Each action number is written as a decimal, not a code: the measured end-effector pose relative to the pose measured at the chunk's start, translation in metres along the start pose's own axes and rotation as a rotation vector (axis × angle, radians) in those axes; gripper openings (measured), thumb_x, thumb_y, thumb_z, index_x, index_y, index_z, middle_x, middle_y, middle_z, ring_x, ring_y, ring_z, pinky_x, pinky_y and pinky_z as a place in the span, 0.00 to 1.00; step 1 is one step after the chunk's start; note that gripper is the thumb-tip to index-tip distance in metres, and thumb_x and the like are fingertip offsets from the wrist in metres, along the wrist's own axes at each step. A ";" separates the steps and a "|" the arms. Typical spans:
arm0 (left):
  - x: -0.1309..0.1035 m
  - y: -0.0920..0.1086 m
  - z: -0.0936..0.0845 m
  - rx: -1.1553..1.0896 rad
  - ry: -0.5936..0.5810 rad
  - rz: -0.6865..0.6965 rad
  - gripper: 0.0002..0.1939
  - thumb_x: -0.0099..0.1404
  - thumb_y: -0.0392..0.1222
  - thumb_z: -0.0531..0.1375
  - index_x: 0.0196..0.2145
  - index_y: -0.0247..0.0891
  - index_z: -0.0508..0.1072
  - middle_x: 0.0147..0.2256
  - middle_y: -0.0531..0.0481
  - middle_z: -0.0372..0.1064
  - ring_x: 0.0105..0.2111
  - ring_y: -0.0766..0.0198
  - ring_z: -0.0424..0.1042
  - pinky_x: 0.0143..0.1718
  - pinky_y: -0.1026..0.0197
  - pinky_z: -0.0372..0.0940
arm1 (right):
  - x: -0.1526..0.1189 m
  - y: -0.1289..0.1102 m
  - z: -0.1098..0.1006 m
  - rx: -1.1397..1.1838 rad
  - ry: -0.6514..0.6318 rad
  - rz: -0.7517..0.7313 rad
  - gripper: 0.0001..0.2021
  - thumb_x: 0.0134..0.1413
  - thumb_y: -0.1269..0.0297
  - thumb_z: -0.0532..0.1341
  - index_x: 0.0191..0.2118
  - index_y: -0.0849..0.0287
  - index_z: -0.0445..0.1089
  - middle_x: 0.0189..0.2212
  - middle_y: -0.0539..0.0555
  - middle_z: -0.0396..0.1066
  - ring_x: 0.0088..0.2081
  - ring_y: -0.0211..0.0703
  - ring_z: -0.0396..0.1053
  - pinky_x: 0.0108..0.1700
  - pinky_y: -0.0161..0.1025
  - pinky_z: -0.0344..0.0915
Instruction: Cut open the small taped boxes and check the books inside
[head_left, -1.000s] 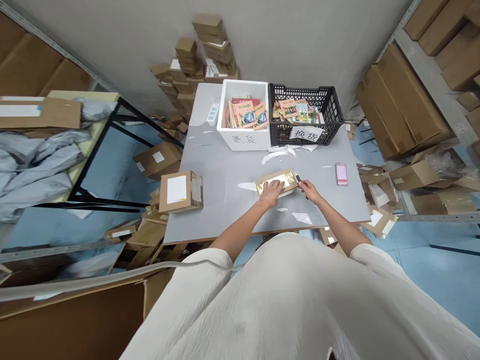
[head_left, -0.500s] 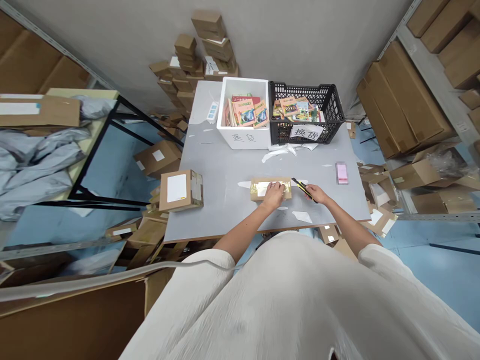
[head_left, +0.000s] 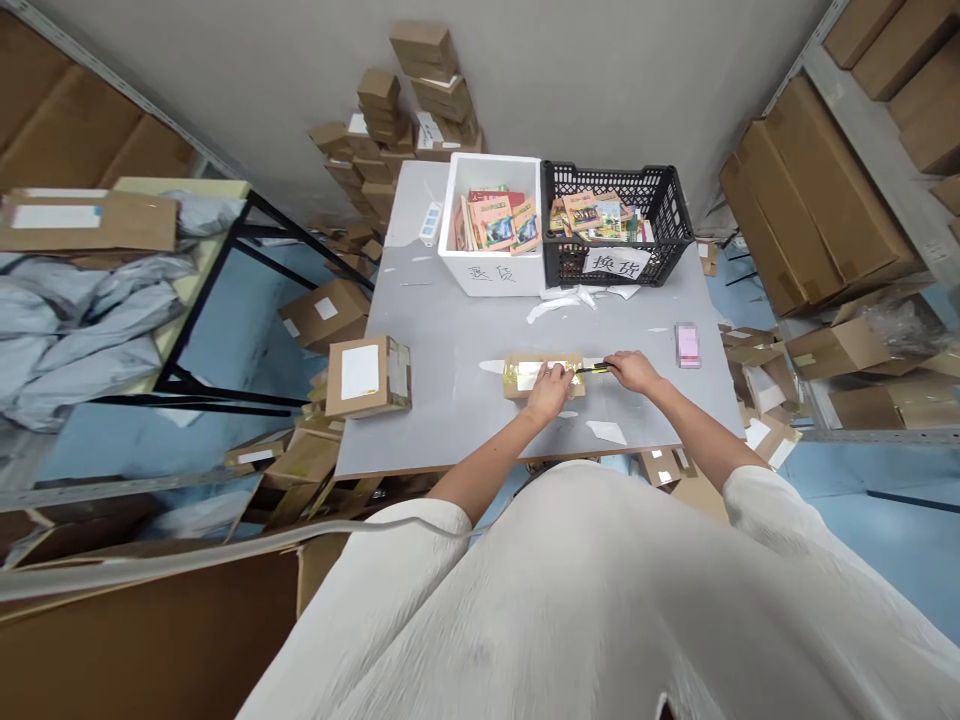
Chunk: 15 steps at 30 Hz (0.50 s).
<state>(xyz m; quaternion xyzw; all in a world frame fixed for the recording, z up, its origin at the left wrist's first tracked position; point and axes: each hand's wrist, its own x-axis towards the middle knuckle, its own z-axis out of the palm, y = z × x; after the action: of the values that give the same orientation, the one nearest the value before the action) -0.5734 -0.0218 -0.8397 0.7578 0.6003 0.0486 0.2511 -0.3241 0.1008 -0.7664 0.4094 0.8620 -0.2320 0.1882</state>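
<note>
Currently, a taped box (head_left: 517, 392) lies under the left hand (head_left: 549, 394), beside a cutter (head_left: 594, 369) in the right hand (head_left: 634, 371).
At the left of the grey table (head_left: 446, 400) stands a carton (head_left: 358, 388) with a white label (head_left: 360, 371), its print too small to read. Next, the white bin (head_left: 491, 274) of books bears black handwriting, seemingly "退货". The taped box is near the table's front middle, its white sticker (head_left: 529, 374) partly covered by the left hand; whether those fingers grip or only press, I cannot tell. The cutter's tip overlaps the box's right end, its handle clamped in the right hand's fingers. Behind, the black crate's (head_left: 662, 250) paper sign (head_left: 616, 263) reads "换货". Farthest right lies a phone (head_left: 687, 345), its pink screen illegible.
</note>
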 end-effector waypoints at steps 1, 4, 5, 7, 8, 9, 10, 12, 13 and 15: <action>0.000 0.000 0.000 0.011 -0.003 0.000 0.31 0.68 0.34 0.68 0.67 0.41 0.70 0.59 0.38 0.71 0.56 0.47 0.79 0.80 0.36 0.49 | 0.004 -0.003 -0.004 -0.046 -0.007 -0.015 0.20 0.81 0.63 0.52 0.65 0.56 0.77 0.56 0.65 0.81 0.55 0.57 0.76 0.54 0.46 0.62; -0.001 0.001 -0.001 0.035 -0.006 0.001 0.31 0.69 0.36 0.68 0.68 0.40 0.69 0.60 0.37 0.71 0.55 0.46 0.79 0.81 0.36 0.48 | 0.016 -0.010 -0.013 -0.138 -0.033 -0.072 0.20 0.82 0.62 0.51 0.64 0.55 0.78 0.55 0.65 0.80 0.55 0.57 0.74 0.54 0.47 0.59; -0.001 0.002 -0.002 0.035 -0.004 0.001 0.31 0.69 0.36 0.68 0.68 0.41 0.69 0.60 0.38 0.71 0.56 0.46 0.79 0.81 0.36 0.48 | 0.019 -0.011 -0.015 -0.153 -0.046 -0.088 0.20 0.82 0.62 0.51 0.64 0.55 0.78 0.55 0.65 0.80 0.55 0.58 0.74 0.54 0.47 0.58; -0.002 0.002 -0.003 0.029 -0.001 -0.004 0.31 0.69 0.37 0.68 0.68 0.42 0.69 0.61 0.38 0.71 0.56 0.46 0.79 0.81 0.35 0.48 | 0.023 -0.011 -0.018 -0.160 -0.078 -0.102 0.20 0.82 0.63 0.51 0.64 0.54 0.78 0.55 0.65 0.80 0.56 0.57 0.74 0.54 0.47 0.58; -0.002 0.002 -0.004 0.025 -0.001 -0.010 0.31 0.69 0.37 0.68 0.67 0.42 0.69 0.61 0.38 0.71 0.56 0.46 0.79 0.81 0.35 0.48 | 0.023 -0.010 -0.020 -0.155 -0.095 -0.101 0.20 0.82 0.63 0.51 0.64 0.54 0.78 0.55 0.65 0.80 0.57 0.57 0.74 0.54 0.46 0.58; -0.002 0.003 -0.004 0.022 -0.003 -0.017 0.31 0.69 0.37 0.69 0.67 0.42 0.69 0.61 0.37 0.70 0.56 0.46 0.79 0.81 0.35 0.47 | 0.023 -0.007 -0.020 -0.145 -0.111 -0.097 0.20 0.82 0.64 0.51 0.64 0.54 0.77 0.55 0.64 0.80 0.57 0.57 0.74 0.54 0.46 0.58; -0.002 0.003 -0.005 0.021 -0.006 -0.023 0.31 0.68 0.37 0.69 0.67 0.41 0.69 0.61 0.37 0.70 0.56 0.45 0.79 0.81 0.35 0.47 | 0.022 -0.004 -0.020 -0.133 -0.122 -0.091 0.20 0.82 0.64 0.50 0.65 0.54 0.77 0.56 0.64 0.80 0.57 0.57 0.74 0.54 0.45 0.59; -0.002 0.003 -0.006 0.023 -0.015 -0.029 0.30 0.68 0.38 0.69 0.66 0.41 0.69 0.61 0.37 0.70 0.56 0.45 0.79 0.81 0.35 0.47 | 0.018 0.003 -0.019 -0.104 -0.132 -0.079 0.21 0.82 0.64 0.50 0.65 0.53 0.77 0.56 0.63 0.80 0.56 0.56 0.75 0.53 0.45 0.60; -0.002 0.003 -0.007 0.026 -0.020 -0.028 0.30 0.69 0.38 0.69 0.66 0.42 0.69 0.61 0.37 0.70 0.56 0.44 0.79 0.81 0.34 0.46 | 0.017 0.006 -0.018 -0.088 -0.132 -0.076 0.20 0.82 0.64 0.51 0.65 0.52 0.77 0.56 0.63 0.81 0.56 0.56 0.75 0.53 0.45 0.61; -0.002 0.004 -0.008 0.035 -0.029 -0.026 0.29 0.69 0.38 0.68 0.66 0.43 0.69 0.61 0.38 0.70 0.56 0.45 0.80 0.81 0.34 0.46 | 0.018 0.010 -0.014 -0.053 -0.118 -0.074 0.20 0.81 0.64 0.52 0.65 0.52 0.77 0.55 0.63 0.81 0.55 0.56 0.76 0.54 0.45 0.61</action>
<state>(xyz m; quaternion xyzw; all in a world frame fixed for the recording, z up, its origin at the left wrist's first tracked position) -0.5738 -0.0217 -0.8302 0.7547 0.6073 0.0237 0.2472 -0.3286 0.1255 -0.7666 0.3577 0.8699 -0.2395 0.2408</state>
